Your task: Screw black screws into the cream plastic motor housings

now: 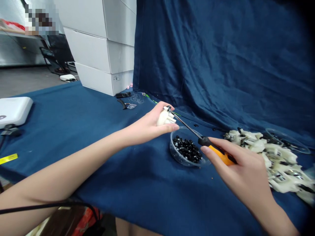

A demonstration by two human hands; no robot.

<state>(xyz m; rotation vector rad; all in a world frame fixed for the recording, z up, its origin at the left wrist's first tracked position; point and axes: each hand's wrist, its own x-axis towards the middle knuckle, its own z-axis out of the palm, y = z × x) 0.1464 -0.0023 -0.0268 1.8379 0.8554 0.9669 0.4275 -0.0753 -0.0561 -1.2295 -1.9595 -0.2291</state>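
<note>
My left hand (pixel 157 119) is closed around a cream-white plastic part (pixel 165 117), held up over the blue cloth with a small dark piece at its top. In my right hand (pixel 242 167) is a screwdriver (pixel 219 154) with an orange and black handle. Its metal shaft slants up to the left, and the tip meets the dark piece on the white part. Below the shaft stands a clear round bowl (pixel 174 156) of small black pieces (pixel 187 149). To the right of my right hand lies a pile of similar cream-white parts (pixel 280 159) with metal and black bits.
Stacked white boxes (pixel 94 49) stand at the back left, beside a hanging blue curtain (pixel 221 59). Near them lie small tools and a plastic bag (pixel 131 106). A clear lid (pixel 301 149) is at the far right. A white device (pixel 14 109) and yellow strip (pixel 8 158) sit left.
</note>
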